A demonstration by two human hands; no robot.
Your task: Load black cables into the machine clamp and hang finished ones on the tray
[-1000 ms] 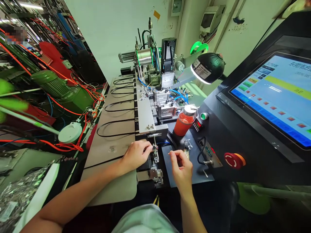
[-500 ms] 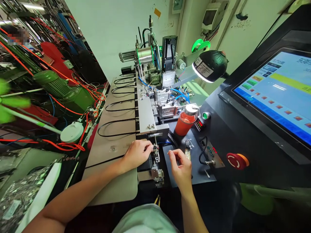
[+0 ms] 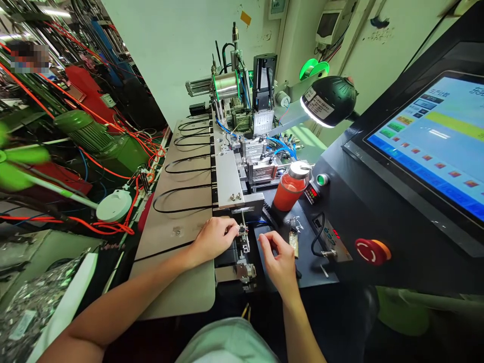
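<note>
My left hand [image 3: 216, 238] lies over the edge of the beige plate [image 3: 181, 297], thumb and forefinger pinched at a small metal fixture [image 3: 244, 239]. A black cable [image 3: 164, 252] passes beneath my left wrist and leads toward those fingers, which close around its end; the tip itself is mostly covered. To the right of the fixture, my right hand [image 3: 279, 262] hovers with thumb and forefinger curled together. Whatever lies between them, if anything, is too small to make out. Below the fixture sits a metal clamp block [image 3: 247, 272].
Several looped black cables [image 3: 181, 187] lie farther back on the plate, along a metal rail [image 3: 228, 181]. A red jar [image 3: 289, 191] with a metal lid stands beyond my right hand. Rightward are a red emergency-stop button [image 3: 368, 251], a lit lamp [image 3: 328, 102] and a touchscreen [image 3: 446, 121].
My right hand has shifted very slightly left, closer to the fixture. The left hand stays pinched at the fixture. The whole view has moved a touch.
</note>
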